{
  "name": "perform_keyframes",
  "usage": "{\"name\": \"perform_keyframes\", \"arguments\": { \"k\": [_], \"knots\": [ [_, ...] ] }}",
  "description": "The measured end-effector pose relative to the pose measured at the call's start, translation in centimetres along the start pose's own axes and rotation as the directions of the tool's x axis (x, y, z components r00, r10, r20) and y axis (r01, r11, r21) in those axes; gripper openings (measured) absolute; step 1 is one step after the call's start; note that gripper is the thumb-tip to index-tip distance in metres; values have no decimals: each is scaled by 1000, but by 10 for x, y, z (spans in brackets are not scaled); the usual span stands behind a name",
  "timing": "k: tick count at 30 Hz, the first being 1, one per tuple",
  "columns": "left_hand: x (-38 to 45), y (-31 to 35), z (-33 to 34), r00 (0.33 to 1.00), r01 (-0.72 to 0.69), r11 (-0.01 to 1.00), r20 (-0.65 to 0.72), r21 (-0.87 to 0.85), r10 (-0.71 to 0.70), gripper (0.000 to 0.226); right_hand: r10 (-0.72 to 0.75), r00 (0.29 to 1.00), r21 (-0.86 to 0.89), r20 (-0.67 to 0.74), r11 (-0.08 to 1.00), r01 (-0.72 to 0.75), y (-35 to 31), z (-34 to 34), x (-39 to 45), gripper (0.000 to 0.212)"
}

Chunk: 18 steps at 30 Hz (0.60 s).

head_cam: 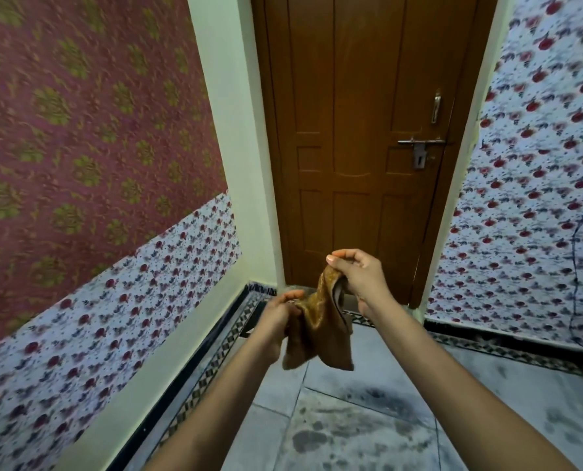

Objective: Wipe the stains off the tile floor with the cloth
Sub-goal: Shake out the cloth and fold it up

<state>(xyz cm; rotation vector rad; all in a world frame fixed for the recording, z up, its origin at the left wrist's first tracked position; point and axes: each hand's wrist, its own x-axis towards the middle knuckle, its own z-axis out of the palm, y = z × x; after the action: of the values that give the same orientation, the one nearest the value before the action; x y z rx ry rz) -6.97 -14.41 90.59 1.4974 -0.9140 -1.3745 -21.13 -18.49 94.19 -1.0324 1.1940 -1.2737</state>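
Observation:
A brown-gold cloth (320,329) hangs in the air between both hands, well above the floor. My left hand (279,316) grips its lower left edge. My right hand (356,277) pinches its top corner between thumb and fingers, higher up. Below the cloth lies the grey tile floor (487,396). Dark smeared stains (351,433) spread over the tiles between my forearms, and fainter stain marks (561,423) show to the right.
A closed brown wooden door (358,130) with a metal latch (419,147) stands straight ahead. Flower-patterned walls close in on the left (113,317) and right (527,205). A black patterned border (215,355) runs along the floor edge. A dark cable (578,239) hangs at the right wall.

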Motion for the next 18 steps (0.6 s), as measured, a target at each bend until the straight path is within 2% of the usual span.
{"name": "perform_keyframes", "arguments": {
  "k": [5,10,13,16,18],
  "knots": [
    [-20,-6,-13,992,-112,993,62,40,109,21,23,999,10,-39,1000,-22,-3,24,-11,7],
    [-26,2,-16,954,-286,953,119,95,275,22,93,996,1,10,996,-93,0,33,-12,12],
    [-20,8,-7,935,-354,921,50,164,351,20,120,992,66,46,990,-123,-4,33,-7,13],
    [-12,15,2,905,-415,896,-26,156,424,7,111,987,106,113,987,-123,-13,27,1,11],
    [-6,22,11,896,-434,893,-43,120,441,7,85,981,150,175,982,-112,-18,18,7,15]
  ]
}}
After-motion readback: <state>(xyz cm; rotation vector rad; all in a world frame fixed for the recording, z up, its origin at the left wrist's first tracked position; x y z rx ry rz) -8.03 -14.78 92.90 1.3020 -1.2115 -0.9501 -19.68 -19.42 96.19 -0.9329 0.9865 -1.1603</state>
